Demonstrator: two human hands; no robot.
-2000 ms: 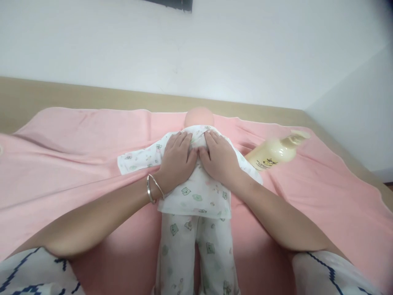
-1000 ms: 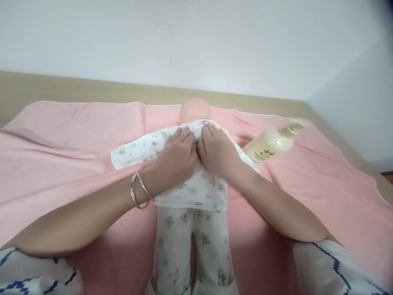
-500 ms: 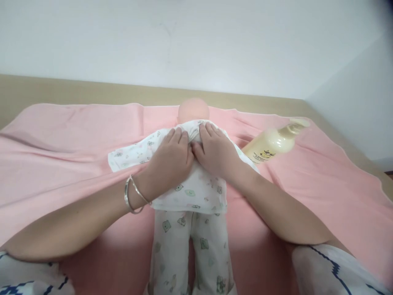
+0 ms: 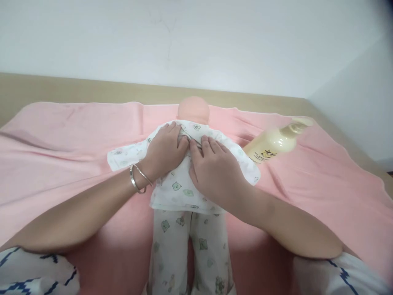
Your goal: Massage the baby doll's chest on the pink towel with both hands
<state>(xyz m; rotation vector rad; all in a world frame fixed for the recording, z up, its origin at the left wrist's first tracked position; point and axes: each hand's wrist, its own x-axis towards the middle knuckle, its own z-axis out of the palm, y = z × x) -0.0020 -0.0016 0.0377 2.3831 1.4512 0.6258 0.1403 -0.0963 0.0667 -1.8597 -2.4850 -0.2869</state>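
Note:
A doll lies lengthwise before me, its smooth pink head (image 4: 193,110) at the far end; no face shows. It wears a white printed shirt (image 4: 172,192) and matching trousers (image 4: 202,254). My left hand (image 4: 167,147) rests on the upper left of the shirt, fingers extended and thumb apart, with a silver bangle (image 4: 135,180) at the wrist. On the shirt's upper right lies my right hand (image 4: 216,168), palm down, fingers stretched out, their tips near my left thumb. Between the hands the cloth bunches into a diagonal fold. Whether any cloth is pinched is unclear.
A pink blanket (image 4: 76,131) with wrinkles lies under the doll on a wooden surface (image 4: 92,88). To the right, a pale yellow pump bottle (image 4: 273,143) leans over on the blanket. A white wall (image 4: 196,45) rises behind.
My right hand has slid down and toward me over the shirt. My left hand has shifted slightly left and up, and the fold between them now shows more.

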